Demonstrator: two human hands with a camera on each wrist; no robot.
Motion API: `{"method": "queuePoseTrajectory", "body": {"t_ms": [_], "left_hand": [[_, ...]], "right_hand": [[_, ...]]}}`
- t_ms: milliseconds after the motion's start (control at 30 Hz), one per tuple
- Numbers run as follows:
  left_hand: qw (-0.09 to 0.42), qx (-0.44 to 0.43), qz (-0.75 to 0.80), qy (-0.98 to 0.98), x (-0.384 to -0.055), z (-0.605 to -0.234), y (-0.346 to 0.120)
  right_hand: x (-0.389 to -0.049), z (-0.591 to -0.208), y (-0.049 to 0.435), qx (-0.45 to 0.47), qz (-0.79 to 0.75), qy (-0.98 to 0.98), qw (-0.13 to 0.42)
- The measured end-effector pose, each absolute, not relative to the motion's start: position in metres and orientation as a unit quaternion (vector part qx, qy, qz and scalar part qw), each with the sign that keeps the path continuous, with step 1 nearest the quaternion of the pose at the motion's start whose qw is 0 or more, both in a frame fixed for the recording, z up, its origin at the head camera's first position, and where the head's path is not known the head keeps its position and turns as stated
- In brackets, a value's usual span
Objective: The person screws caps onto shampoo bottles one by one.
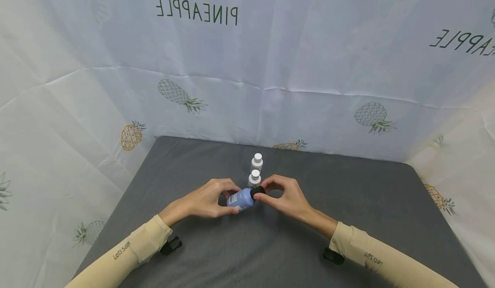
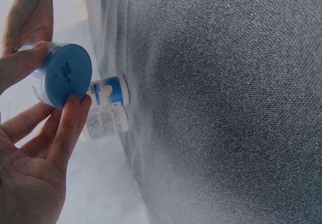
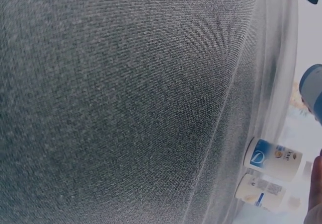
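A blue bottle (image 1: 240, 199) with a black cap (image 1: 257, 192) is tilted on its side between the two hands, its cap end to the right. My left hand (image 1: 210, 198) holds the body, thumb on one side and fingers on the other. With thumb and fingertips, my right hand (image 1: 286, 195) pinches the black cap. The round base of the blue bottle (image 2: 73, 75) faces the left wrist camera and appears raised off the table. In the right wrist view only part of the blue bottle (image 3: 313, 88) shows, at the right edge.
Just behind the hands, two white capped bottles (image 1: 254, 179) stand upright, one behind the other. A grey cloth covers the table (image 1: 328, 185). Curtains (image 1: 309, 51) printed with pineapples hang behind and beside it. Black straps (image 1: 171, 245) sit at the wrists.
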State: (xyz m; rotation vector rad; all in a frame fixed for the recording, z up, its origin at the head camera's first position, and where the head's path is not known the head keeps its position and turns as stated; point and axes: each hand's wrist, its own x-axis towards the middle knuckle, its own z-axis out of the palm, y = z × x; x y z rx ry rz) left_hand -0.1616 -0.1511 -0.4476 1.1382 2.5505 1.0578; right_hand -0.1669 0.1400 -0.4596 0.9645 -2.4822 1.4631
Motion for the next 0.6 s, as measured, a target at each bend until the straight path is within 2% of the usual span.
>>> {"method": "queuePoseTrajectory", "body": {"t_ms": [300, 500, 600], "left_hand": [[0.075, 0.379, 0.358, 0.850, -0.1617, -0.4473, -0.1511], [0.072, 0.380, 0.357, 0.851, -0.1616, -0.4486, -0.1521], [0.069, 0.383, 0.356, 0.850, -0.1615, -0.4495, -0.1527]], "right_hand": [[-0.1678, -0.4595, 0.1407, 0.331, 0.484, -0.809, 0.038], [-0.1708, -0.4562, 0.1465, 0.407, 0.487, -0.773, 0.018], [-0.1749, -0.4544, 0.1487, 0.457, 0.468, -0.756, 0.026]]}}
